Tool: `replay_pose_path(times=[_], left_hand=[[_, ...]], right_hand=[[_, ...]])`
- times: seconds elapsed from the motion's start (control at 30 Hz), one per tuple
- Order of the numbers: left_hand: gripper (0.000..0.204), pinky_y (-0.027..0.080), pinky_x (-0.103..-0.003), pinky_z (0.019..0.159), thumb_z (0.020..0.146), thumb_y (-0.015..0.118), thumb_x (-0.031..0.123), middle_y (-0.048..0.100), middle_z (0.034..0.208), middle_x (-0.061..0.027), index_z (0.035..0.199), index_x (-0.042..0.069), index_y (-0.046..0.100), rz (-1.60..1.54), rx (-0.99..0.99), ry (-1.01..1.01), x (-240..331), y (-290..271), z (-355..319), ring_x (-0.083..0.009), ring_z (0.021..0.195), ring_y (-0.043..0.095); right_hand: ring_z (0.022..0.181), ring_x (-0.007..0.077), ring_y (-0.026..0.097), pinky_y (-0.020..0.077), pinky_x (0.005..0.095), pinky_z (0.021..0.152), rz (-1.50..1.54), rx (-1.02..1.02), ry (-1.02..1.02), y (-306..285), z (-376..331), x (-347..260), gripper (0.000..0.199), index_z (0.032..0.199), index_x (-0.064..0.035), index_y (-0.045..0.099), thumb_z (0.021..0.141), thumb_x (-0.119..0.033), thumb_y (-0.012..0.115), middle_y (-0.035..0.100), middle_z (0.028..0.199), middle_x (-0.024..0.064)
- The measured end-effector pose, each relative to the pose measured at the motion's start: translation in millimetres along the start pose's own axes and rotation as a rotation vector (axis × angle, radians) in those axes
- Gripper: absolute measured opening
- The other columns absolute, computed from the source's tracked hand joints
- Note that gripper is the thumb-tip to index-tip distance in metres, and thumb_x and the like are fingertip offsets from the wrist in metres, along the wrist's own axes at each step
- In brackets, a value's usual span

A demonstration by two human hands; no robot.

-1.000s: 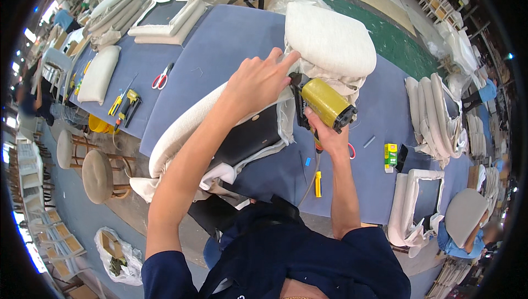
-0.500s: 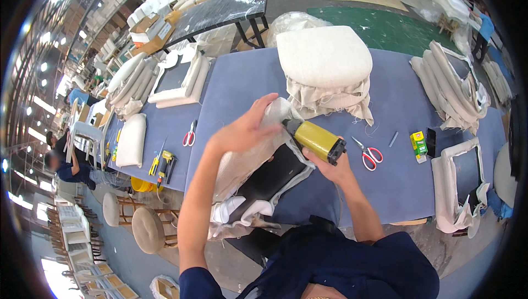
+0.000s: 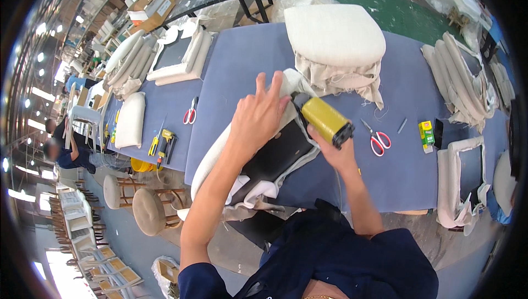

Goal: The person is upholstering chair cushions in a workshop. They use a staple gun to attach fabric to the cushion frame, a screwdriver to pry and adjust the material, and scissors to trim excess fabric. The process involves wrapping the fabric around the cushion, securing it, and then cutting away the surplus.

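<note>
Two hands work over one upholstered seat panel (image 3: 264,159), which lies on the near edge of the blue worktop (image 3: 242,62) directly in front of the person, its black underside up and its long axis running from near-left to far-right. The left hand (image 3: 258,115) lies flat on the pale fabric at the panel's far edge, fingers spread, gripping nothing. The right hand (image 3: 335,153) is wrapped around the grip of one yellow staple gun (image 3: 325,120), whose nose meets the panel's far right corner; this hand sits just right of the panel, the left one on top of it, so both are at the piece, close together. Farther right on the worktop lie one pair of red-handled scissors (image 3: 377,139) and one small yellow-green box (image 3: 426,133). To the left lie a second pair of red scissors (image 3: 190,112) and another yellow tool (image 3: 163,144). Beyond the hands stands one cream cushion (image 3: 334,38), loose fabric hanging beneath it.
</note>
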State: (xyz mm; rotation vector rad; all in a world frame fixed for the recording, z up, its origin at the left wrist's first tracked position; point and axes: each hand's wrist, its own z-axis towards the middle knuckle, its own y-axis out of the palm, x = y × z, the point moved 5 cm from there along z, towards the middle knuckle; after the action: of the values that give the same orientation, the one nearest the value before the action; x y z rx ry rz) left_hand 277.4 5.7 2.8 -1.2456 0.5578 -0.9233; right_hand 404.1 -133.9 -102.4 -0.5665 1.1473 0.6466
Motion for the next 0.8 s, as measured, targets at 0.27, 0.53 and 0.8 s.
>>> replay_pose_path(times=[0.27,0.53,0.8], left_hand=[[0.066,0.055,-0.050,0.063,0.097,0.064,0.016,0.056,0.127,-0.0232,0.155,0.010,0.033,0.007,-0.015,0.094,0,-4,-5,-0.0406,0.069,0.068],[0.087,0.056,-0.047,0.064,0.088,0.070,0.009,0.054,0.130,-0.0215,0.161,0.010,0.023,0.015,-0.039,0.114,6,-10,-10,-0.0379,0.072,0.068],[0.075,0.053,-0.043,0.093,0.095,0.065,0.017,0.051,0.143,-0.0177,0.159,0.005,0.028,-0.407,-0.103,0.152,-15,-14,-21,-0.0352,0.113,0.065]], right_hand=[[0.087,0.0196,0.067,0.0519,0.0355,0.084,0.016,-0.185,0.148,4,10,-21,0.035,0.108,-0.0025,0.073,0.086,-0.027,0.085,0.073,0.094,0.0088],[0.084,0.0291,0.062,0.0470,0.0390,0.085,-0.231,-0.181,-0.076,4,-8,-1,0.034,0.103,-0.0048,0.074,0.083,-0.030,0.085,0.070,0.097,0.0118],[0.087,0.0260,0.065,0.0462,0.0371,0.087,0.100,-0.206,0.257,-2,-31,-14,0.029,0.102,-0.0035,0.075,0.085,-0.025,0.085,0.075,0.090,0.0107]])
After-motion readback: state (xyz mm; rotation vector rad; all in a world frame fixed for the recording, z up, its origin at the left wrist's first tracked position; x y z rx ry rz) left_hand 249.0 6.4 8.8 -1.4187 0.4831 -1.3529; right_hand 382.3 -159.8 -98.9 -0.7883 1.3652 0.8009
